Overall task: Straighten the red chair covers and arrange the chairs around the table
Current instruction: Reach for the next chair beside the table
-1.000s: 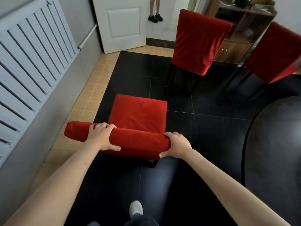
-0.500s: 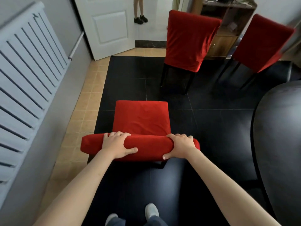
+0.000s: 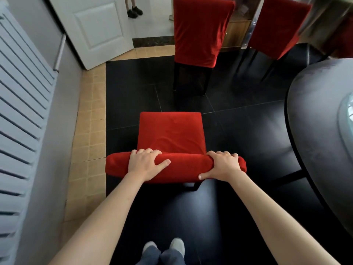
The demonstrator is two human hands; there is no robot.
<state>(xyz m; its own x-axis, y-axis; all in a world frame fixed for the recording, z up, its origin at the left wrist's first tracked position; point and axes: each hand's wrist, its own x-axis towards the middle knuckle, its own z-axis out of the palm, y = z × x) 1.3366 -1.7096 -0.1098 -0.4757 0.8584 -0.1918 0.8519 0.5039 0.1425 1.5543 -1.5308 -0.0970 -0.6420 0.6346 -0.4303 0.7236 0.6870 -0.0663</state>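
Beside the dark round table, both hands still grasp the red fabric-covered chair's backrest top: left hand, right hand, fingers curled over. Since a moment ago, the chair has swung square and nearer the table.

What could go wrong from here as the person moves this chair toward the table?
1. The dark round table sits close on the right; swinging the held chair that way could knock its edge.
2. Another red-covered chair stands directly ahead, so a forward push might hit it.
3. The left hand and right hand grip the backrest through loose cover fabric, which could bunch or slip.
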